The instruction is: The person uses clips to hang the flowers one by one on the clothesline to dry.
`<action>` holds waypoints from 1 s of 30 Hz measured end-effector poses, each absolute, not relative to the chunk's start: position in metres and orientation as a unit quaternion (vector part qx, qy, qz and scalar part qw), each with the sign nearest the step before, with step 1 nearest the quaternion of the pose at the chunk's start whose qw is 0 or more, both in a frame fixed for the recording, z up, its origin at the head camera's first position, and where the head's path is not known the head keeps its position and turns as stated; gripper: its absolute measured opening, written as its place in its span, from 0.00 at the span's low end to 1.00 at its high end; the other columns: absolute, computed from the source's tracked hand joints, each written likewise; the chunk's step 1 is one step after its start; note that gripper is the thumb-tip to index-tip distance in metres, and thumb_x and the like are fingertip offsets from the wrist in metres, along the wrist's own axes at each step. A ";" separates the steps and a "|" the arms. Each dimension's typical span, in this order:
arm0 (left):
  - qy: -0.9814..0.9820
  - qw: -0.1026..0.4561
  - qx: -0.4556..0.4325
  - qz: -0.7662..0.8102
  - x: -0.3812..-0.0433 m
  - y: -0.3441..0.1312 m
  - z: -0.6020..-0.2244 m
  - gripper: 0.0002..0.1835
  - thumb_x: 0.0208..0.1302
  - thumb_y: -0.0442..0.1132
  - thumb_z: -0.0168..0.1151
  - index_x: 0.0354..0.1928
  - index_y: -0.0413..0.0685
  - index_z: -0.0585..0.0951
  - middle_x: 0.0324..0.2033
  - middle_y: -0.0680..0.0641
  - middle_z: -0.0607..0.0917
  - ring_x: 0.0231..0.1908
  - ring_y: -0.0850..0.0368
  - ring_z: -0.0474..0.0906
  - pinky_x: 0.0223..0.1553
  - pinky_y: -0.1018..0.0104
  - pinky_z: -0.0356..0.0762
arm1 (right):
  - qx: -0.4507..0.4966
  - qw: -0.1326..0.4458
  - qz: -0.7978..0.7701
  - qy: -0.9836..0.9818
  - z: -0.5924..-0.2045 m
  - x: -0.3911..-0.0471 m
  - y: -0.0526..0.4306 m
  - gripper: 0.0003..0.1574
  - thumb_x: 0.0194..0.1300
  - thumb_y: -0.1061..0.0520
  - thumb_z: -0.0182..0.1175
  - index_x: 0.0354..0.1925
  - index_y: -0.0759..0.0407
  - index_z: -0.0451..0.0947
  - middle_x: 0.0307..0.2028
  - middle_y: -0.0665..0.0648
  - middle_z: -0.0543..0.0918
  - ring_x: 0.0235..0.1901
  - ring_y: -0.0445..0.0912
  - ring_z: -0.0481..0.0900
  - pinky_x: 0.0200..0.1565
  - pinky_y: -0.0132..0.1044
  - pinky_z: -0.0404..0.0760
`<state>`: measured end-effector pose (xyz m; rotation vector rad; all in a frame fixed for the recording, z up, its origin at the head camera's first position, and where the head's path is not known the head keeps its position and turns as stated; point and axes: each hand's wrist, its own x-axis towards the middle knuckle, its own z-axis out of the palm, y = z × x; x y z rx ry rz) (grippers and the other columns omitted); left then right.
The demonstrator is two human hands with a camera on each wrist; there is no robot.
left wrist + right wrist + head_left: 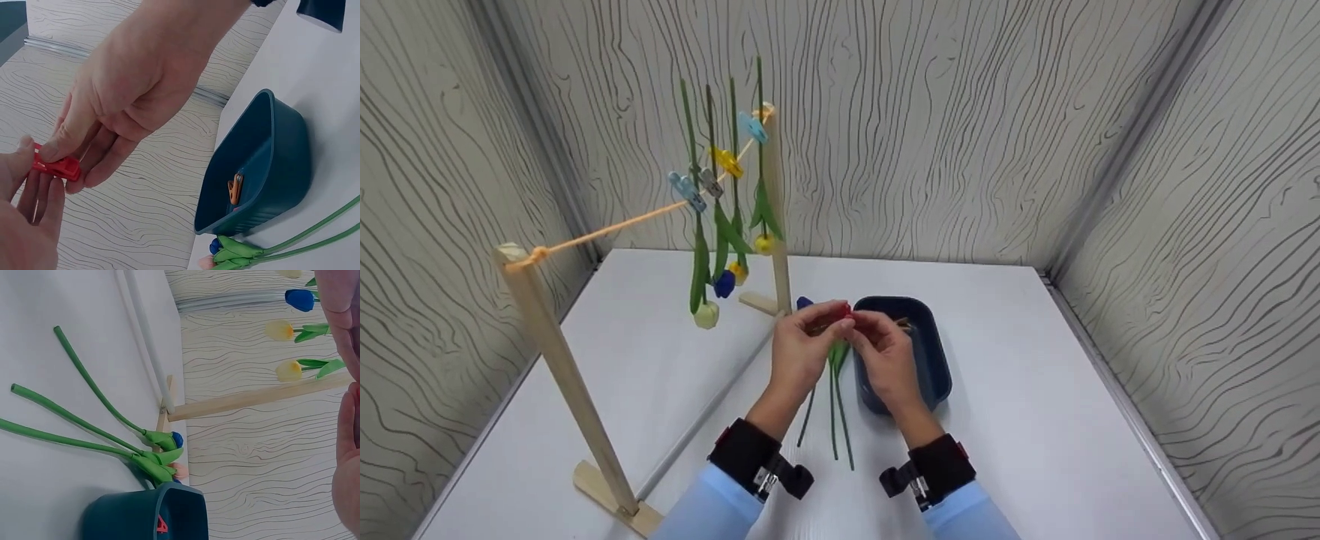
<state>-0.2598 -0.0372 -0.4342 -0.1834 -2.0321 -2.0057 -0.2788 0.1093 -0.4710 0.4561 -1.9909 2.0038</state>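
Red clip (56, 166), unmarked, pinched by both hands (844, 349).

Head view high; wrist views close; shared bin (934, 360).

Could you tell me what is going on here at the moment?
A person's left hand and right hand together pinch a red clip above three loose tulips on the white table. Beside them, a dark blue bin holds an orange clip. Four tulips already hang upside down, clipped to the string.
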 end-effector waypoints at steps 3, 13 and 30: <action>-0.703 0.159 -0.039 -0.693 -0.258 -0.037 -0.436 0.15 0.69 0.34 0.75 0.56 0.42 0.91 0.53 0.39 0.94 0.55 0.46 0.91 0.52 0.72 0.89 | 0.163 0.136 0.683 -0.699 -0.471 -0.278 0.105 0.17 0.73 0.66 0.68 0.58 0.67 0.84 0.53 0.66 0.90 0.47 0.37 0.89 0.52 0.28 0.89; -0.678 0.172 -0.012 -0.714 -0.263 -0.037 -0.435 0.08 0.66 0.31 0.77 0.46 0.42 0.94 0.47 0.40 0.95 0.52 0.50 0.91 0.45 0.75 0.89 | 0.180 0.135 0.682 -0.695 -0.471 -0.278 0.103 0.15 0.74 0.66 0.68 0.57 0.66 0.85 0.54 0.68 0.90 0.49 0.38 0.90 0.54 0.28 0.89; -0.673 0.206 -0.026 -0.709 -0.267 -0.059 -0.438 0.05 0.64 0.30 0.78 0.41 0.36 0.93 0.38 0.38 0.95 0.38 0.64 0.87 0.39 0.75 0.86 | 0.211 0.076 0.623 -0.749 -0.477 -0.304 0.116 0.12 0.82 0.59 0.61 0.56 0.63 0.86 0.50 0.61 0.90 0.48 0.40 0.88 0.52 0.32 0.88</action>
